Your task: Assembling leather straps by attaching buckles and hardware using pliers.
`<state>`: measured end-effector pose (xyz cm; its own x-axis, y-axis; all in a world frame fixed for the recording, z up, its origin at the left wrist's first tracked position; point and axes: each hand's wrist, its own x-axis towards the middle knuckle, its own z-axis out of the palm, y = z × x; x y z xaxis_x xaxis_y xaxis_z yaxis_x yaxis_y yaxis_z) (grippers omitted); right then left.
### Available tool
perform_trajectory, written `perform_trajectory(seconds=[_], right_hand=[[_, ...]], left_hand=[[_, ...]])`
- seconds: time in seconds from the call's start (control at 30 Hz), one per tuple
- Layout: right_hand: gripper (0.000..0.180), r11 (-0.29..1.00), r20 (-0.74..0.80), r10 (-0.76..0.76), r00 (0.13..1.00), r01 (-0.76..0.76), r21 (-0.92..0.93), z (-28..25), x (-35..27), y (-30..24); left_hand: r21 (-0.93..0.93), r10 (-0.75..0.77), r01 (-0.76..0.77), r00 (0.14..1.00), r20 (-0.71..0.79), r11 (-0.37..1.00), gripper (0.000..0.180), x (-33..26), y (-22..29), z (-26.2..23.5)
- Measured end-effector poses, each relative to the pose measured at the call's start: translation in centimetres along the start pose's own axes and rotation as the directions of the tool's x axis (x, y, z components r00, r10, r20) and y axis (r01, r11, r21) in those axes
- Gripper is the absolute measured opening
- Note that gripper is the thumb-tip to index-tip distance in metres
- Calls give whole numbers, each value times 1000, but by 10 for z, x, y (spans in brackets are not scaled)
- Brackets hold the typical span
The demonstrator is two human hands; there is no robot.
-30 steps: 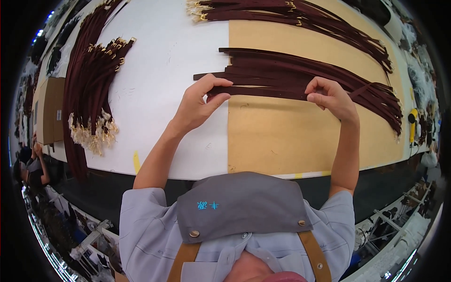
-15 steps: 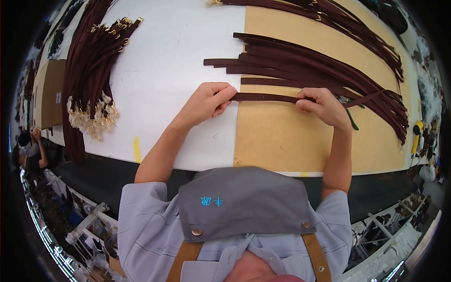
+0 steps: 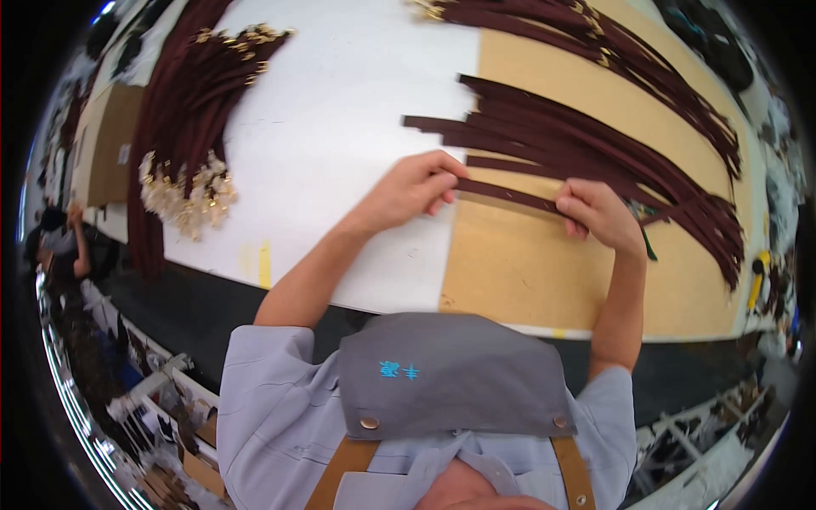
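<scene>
A narrow dark maroon strap (image 3: 510,194) is stretched between my two hands, low over the table and sloping slightly down to the right. My left hand (image 3: 425,185) pinches its left end between thumb and fingers. Further along the strap, my right hand (image 3: 597,212) is closed around it, hiding that part. Just beyond lies a fanned pile of similar maroon straps (image 3: 578,136), their flat ends pointing left. A dark green strip (image 3: 650,242) shows by my right wrist.
A thick bundle of maroon straps with gold buckles and plastic-wrapped ends (image 3: 191,110) lies at the left, beside a cardboard box (image 3: 110,153). More buckled straps (image 3: 544,30) lie along the far side. A yellow tool (image 3: 758,280) is at the right edge. Another person (image 3: 59,242) is far left.
The whole view has shifted and turned a little. The strap, level before, now slopes down to the right. Both hands keep their hold on it.
</scene>
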<state>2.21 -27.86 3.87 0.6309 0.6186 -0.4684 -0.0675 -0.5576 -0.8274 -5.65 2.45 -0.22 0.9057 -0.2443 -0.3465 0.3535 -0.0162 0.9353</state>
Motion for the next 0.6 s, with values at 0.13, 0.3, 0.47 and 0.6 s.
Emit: perform_trajectory(seconds=[0.13, 0.3, 0.47, 0.6], right_hand=[[13, 994, -125, -109, 986, 111, 10, 59, 17, -12], [16, 986, -121, -162, 979, 166, 25, 85, 52, -27], [20, 979, -100, -144, 985, 156, 130, 82, 54, -24], [21, 970, -110, -150, 983, 168, 177, 81, 57, -21]], left_hand=[[46, 138, -144, 984, 111, 989, 16, 13, -7, 33], [476, 509, -394, 849, -139, 787, 12, -5, 8, -18], [838, 784, -117, 441, -436, 532, 12, -12, 42, -184], [866, 828, 473, 411, -382, 165, 22, -5, 60, -281]])
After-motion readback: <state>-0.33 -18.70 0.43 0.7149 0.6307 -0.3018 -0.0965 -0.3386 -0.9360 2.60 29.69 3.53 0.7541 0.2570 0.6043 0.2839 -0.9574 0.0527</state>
